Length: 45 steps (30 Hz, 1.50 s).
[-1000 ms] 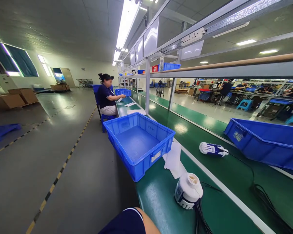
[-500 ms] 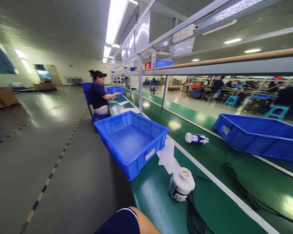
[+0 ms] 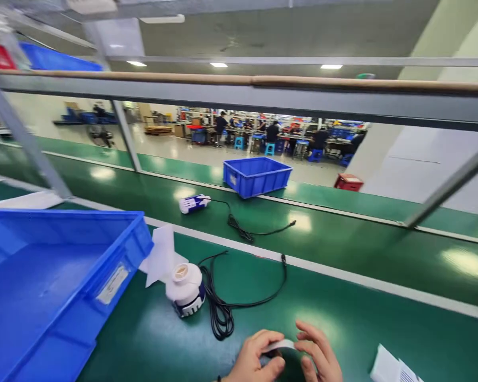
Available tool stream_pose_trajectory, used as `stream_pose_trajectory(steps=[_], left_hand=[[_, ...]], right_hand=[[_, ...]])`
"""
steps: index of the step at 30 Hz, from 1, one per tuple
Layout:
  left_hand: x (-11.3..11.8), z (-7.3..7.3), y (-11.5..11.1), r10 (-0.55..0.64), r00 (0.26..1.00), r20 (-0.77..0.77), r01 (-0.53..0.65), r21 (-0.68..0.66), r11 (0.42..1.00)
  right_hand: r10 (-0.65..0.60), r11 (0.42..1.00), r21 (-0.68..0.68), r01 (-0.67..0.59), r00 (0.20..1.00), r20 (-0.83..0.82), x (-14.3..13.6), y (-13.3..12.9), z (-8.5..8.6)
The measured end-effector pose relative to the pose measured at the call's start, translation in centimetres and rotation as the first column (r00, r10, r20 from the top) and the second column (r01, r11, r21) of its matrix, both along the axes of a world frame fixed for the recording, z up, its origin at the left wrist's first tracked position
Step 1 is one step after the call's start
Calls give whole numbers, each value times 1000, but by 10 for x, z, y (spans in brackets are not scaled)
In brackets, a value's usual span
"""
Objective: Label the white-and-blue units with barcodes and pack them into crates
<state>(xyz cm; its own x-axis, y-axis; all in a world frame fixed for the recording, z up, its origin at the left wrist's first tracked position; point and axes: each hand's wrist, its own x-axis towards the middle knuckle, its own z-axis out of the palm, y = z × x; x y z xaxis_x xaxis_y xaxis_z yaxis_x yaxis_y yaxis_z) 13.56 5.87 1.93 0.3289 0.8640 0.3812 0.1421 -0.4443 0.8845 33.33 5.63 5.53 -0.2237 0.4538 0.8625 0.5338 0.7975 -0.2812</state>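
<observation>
Low in the view, my left hand pinches a thin, curved white strip between thumb and fingers. My right hand has its bent fingers at the strip's other end; part of that grip is hidden. Left of my hands, a white and dark blue pump-like device stands on the green bench, its round opening facing up. A black cable lies coiled beside it, one end stretching right. White papers lie behind the device.
A large blue bin fills the left side. Across the white divider, a second white and blue device lies on its side with its cable. A smaller blue bin stands farther back. A folded white paper lies at lower right. A shelf rail crosses above.
My view has swung right, away from the seated co-worker and the aisle. Both my hands are now in sight with the curved white strip; before, only an arm and sleeve showed.
</observation>
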Motion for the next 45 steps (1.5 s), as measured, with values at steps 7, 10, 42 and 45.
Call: stream_pose_trajectory(steps=[7,10,42,45], left_hand=[[-5,26,-12,87,996,6,-87,16,996],[-7,27,-12,120,993,19,-120,11,993],[-14,-8,-13,63,994,-85,-54,97,994],[-12,-41,0,-84,940,-331,213,377,901]], right_hand=[[-7,1000,9,6,999,43,-4,-10,16],[28,999,-22,-27,998,51,-3,-13,15],[-94,980,-198,-8,859,-503,-30,1,0],[-101,952,-302,-44,889,-447,-31,0,0]])
